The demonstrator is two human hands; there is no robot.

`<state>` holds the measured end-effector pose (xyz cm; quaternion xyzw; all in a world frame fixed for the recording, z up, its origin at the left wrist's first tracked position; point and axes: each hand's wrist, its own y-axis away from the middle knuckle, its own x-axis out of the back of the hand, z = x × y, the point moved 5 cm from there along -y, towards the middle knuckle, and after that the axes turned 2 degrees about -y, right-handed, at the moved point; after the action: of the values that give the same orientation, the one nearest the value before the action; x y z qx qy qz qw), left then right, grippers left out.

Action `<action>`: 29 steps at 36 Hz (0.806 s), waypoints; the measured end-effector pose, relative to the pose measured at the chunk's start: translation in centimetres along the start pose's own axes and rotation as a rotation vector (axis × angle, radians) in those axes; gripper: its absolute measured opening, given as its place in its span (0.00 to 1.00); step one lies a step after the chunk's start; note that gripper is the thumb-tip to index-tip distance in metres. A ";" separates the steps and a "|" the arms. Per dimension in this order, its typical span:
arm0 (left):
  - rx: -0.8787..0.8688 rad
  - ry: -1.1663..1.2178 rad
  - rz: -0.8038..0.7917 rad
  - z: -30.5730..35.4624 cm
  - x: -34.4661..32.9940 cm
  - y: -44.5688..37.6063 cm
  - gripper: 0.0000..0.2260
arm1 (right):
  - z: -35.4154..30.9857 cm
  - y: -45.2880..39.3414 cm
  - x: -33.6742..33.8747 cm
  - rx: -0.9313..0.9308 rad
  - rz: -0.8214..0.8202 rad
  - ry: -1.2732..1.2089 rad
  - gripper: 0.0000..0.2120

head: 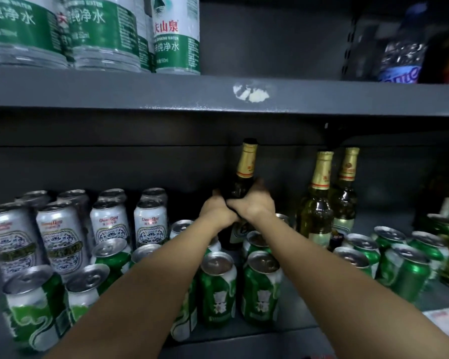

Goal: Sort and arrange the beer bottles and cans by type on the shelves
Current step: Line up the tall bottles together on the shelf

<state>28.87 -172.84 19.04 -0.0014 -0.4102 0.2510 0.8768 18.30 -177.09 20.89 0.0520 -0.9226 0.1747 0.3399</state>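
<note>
- Grey painted metal makes the lower shelf (283, 317), matt and flat; the shelf above (140, 92) has a chipped white patch on its front edge.
- Far left on the upper shelf stand clear ribbed plastic water bottles (101, 32) with green-and-white labels; at least three show.
- Below them, far left, white cans (109, 218) with a blue floral pattern stand in rows, silver tops up; about eight can be counted.
- Glossy green cans (218, 288) fill the near part of the lower shelf from left to right; roughly a dozen and more, some hidden by the forearms.
- Left hand (218, 208) and right hand (254, 203) touch each other and both clasp the dark bottle (244, 174) at its shoulder, in the middle of the lower shelf towards the back.
- That glass bottle is upright, its gold-foil neck rising above the hands and its labelled body showing below them, behind the green cans.
- To the right stand two pale green glass bottles (319, 200) with gold-foil necks, side by side; more bottles at the far right edge are blurred.
</note>
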 end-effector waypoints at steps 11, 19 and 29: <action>-0.231 -0.031 0.170 3.9 2.5 7.2 0.22 | -0.8 7.7 5.3 0.244 0.171 -0.275 0.31; -0.305 -0.040 0.315 7.2 4.0 14.7 0.22 | -0.5 14.0 9.2 0.357 0.271 -0.393 0.32; -0.347 -0.006 0.303 12.9 3.4 22.9 0.22 | 1.5 21.1 17.0 0.401 0.340 -0.331 0.33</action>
<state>11.35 -153.96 25.26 -0.2128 -0.4447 0.3054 0.8147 -0.09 -157.58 24.78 -0.0093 -0.9081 0.3966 0.1338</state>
